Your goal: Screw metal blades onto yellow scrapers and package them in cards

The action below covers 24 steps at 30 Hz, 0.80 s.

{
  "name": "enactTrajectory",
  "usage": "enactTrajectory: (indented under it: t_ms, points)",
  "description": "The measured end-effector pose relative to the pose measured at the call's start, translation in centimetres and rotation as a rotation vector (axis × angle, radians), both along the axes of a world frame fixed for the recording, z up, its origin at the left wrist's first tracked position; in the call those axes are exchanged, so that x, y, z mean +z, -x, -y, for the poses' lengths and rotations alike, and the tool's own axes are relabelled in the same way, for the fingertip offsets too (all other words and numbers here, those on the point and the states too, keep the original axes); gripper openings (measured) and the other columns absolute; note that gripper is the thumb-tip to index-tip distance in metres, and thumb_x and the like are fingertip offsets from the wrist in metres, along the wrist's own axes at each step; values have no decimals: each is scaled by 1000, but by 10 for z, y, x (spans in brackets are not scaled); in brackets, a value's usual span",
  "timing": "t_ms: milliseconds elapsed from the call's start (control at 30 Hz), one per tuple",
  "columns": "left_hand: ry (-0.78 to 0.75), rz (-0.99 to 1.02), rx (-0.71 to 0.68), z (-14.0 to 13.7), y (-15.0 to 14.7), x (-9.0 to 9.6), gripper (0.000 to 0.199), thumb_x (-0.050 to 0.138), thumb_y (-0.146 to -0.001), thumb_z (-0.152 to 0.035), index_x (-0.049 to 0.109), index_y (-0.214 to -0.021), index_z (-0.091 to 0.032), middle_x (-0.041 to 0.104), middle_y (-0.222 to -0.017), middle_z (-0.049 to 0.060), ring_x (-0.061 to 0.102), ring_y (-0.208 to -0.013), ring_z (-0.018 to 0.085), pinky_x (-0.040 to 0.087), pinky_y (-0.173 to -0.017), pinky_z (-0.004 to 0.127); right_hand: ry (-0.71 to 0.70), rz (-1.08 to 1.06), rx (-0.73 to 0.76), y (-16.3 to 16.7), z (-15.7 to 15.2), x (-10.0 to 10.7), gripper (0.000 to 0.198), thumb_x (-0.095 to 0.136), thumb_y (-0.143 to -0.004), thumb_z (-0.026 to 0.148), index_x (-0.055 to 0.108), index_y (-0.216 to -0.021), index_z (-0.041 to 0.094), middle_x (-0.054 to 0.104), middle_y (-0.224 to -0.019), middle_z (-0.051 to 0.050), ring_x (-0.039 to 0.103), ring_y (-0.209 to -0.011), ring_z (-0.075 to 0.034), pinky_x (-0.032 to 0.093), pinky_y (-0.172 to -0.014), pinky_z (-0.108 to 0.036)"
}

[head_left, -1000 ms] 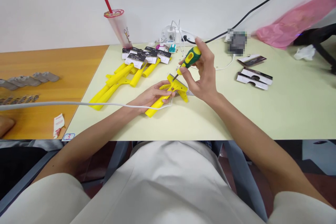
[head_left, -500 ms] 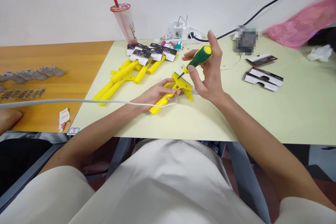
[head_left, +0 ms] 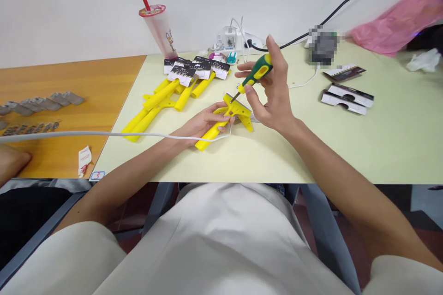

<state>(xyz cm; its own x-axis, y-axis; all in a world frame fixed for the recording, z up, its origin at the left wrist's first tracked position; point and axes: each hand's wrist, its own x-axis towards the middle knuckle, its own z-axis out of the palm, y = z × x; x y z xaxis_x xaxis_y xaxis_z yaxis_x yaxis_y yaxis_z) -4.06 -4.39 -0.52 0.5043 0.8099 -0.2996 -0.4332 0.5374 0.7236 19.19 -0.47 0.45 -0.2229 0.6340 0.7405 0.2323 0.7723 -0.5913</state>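
Note:
My left hand (head_left: 212, 120) is closed around the neck of a yellow plastic scraper (head_left: 206, 142), whose wide head points up and right. In my right hand (head_left: 273, 97) is a green and yellow screwdriver (head_left: 258, 71), held with the thumb low on the handle and other fingers behind it. The screwdriver leans, its tip on the upper left of the scraper's head; any screw under the tip is too small to make out. Several more yellow scrapers (head_left: 148, 113) lie in a pile to the left, some with black and white cards (head_left: 183, 73) at their ends.
A white cable (head_left: 145, 134) crosses in front of my left forearm. Behind stand a cup with a red straw (head_left: 159, 30) and a power strip (head_left: 254, 42). Folded cards (head_left: 346, 99) lie right. On the wooden table, grey pieces (head_left: 44, 103) and small metal parts (head_left: 31, 127) lie near another person's arm (head_left: 12, 154).
The screwdriver's handle has turned, so a yellow patch now faces me, and my right fingers have shifted slightly on it. Its tip stays on the scraper's head. The view has moved a little.

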Motion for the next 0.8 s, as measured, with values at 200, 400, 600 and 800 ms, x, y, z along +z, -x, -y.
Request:
enactTrajectory:
  t_ms: [200,400,600,800]
  points:
    - [-27,10,-7,3,-2,3,47,83,-81,5,66,-117,-20,77,-110,10,79,-90,18,52,-61,20,-6,-24,-8,-1,-7,-5,82,77,-100,74,47,-170,45,69,-148,-8,77,-134,-36,72,-107,-54]
    - [5,16,37,4,-3,6,50,82,-78,7,64,-117,-20,78,-117,13,81,-93,18,51,-60,18,-28,-17,26,-3,-3,1,79,62,-109,73,35,-177,46,69,-152,-9,73,-144,-34,71,-111,-51]
    - [-9,-2,25,2,-2,1,49,85,-78,4,65,-116,-20,78,-108,11,80,-90,19,52,-60,20,-140,-15,64,0,-9,-8,80,70,-107,67,31,-175,54,47,-178,-4,83,-124,-32,72,-105,-52]
    - [-13,-1,30,2,-1,0,47,85,-78,3,66,-115,-20,78,-113,12,80,-91,19,51,-61,20,-81,-46,64,0,-14,-8,89,67,-105,74,29,-179,46,65,-155,-10,74,-141,-37,69,-112,-56]
